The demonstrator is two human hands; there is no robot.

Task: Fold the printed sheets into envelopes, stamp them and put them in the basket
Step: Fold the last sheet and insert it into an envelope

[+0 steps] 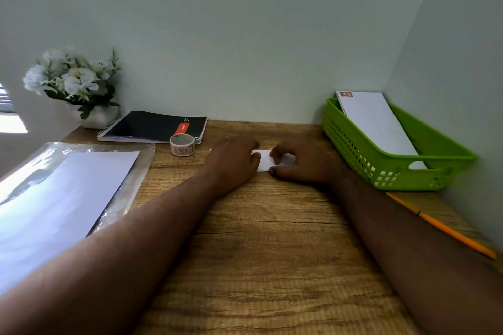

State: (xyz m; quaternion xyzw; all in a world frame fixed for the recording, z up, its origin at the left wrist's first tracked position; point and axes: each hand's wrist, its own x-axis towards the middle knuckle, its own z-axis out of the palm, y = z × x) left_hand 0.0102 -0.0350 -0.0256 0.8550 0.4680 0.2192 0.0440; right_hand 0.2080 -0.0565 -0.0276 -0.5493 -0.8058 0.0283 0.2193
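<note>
Both forearms stretched forward over wooden bench (272, 239). Left hand (234, 160) palm-down, covering left end of small folded white paper (265, 161). Right hand (296, 162) pinches paper's right end, fingers curled. Green basket (353, 144) just right.

Place: home or office desk corner
Signs: wooden worktop (266, 239), spiral notebook (155, 127), pencil (441, 226), flower pot (95, 115), plain walls
</note>
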